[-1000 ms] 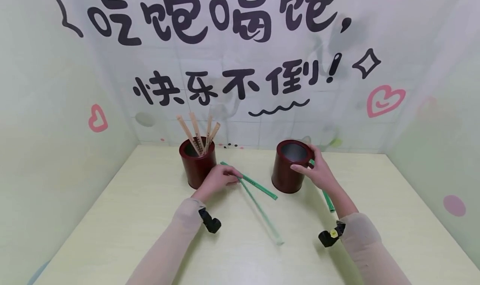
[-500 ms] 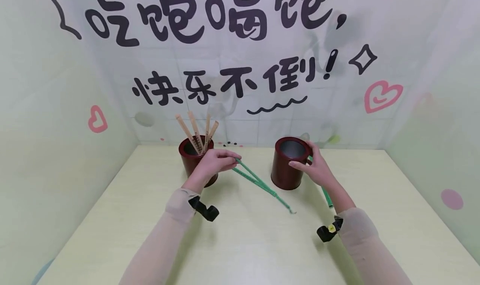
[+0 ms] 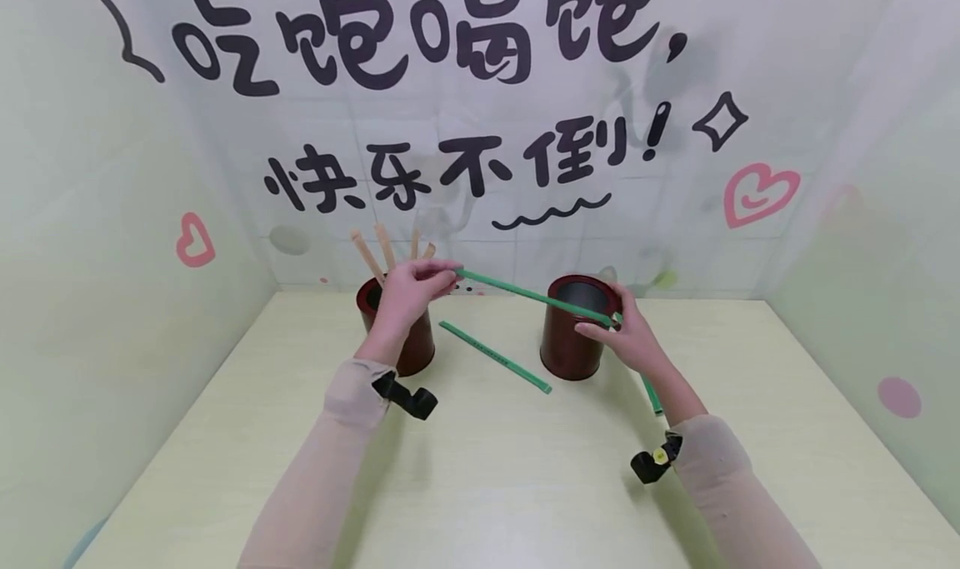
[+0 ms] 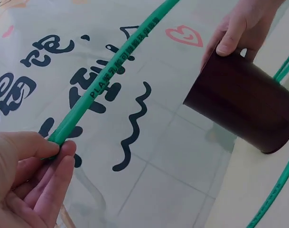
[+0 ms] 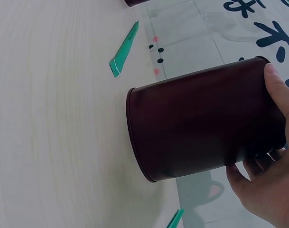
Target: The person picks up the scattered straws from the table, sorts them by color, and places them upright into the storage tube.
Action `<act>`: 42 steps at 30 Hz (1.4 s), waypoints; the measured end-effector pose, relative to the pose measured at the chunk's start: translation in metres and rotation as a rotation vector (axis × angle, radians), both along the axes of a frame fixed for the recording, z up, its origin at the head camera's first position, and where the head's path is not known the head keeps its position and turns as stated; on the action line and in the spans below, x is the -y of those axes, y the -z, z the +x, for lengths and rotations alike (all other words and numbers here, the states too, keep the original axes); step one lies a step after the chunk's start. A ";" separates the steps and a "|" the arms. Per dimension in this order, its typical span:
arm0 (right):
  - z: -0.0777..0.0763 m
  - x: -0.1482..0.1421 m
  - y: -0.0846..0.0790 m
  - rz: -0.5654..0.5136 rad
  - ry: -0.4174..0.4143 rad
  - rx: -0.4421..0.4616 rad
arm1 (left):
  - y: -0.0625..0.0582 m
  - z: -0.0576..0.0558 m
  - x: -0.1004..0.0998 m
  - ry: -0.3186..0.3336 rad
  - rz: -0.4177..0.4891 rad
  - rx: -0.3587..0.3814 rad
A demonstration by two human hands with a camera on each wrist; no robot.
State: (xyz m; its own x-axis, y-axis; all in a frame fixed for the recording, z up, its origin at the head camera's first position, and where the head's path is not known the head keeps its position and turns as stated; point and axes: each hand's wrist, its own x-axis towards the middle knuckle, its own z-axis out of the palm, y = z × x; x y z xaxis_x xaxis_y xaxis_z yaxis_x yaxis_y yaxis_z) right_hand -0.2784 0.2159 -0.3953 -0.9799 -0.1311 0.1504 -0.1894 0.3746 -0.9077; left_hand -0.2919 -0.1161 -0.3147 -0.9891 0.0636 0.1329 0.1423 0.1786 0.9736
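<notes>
My left hand [image 3: 405,302] pinches one end of a green wrapped straw [image 3: 517,289] between thumb and fingertips; lettering beginning "PLA" shows along it in the left wrist view. The straw is raised and slants down to the right, its far end overlapping the rim of the right-hand dark red cup [image 3: 568,348] in the head view. That cup stands upright, and my right hand [image 3: 633,336] grips it near the rim from the right, thumb in front. On the table between the two cups lies another green straw [image 3: 495,356].
A second dark red cup [image 3: 418,344] stands at the left, partly behind my left hand, with several tan wrapped sticks [image 3: 366,252] in it. More green straw [image 3: 652,396] lies beyond my right wrist. A printed backdrop [image 3: 480,244] closes the table's back.
My left hand has lifted the straw off the table and up past the left cup's rim, swinging its far end rightward to the right cup. My right hand keeps its grip on that cup.
</notes>
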 end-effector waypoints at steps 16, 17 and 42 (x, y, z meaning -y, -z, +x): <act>-0.001 0.000 0.001 -0.004 0.000 0.018 | -0.011 0.003 -0.049 -0.048 -0.300 -0.485; -0.002 0.000 0.001 -0.002 0.002 0.018 | -0.010 0.004 -0.051 0.000 -0.294 -0.470; 0.002 0.003 -0.002 0.002 0.005 0.026 | 0.099 -0.020 -0.020 -0.027 -0.225 0.390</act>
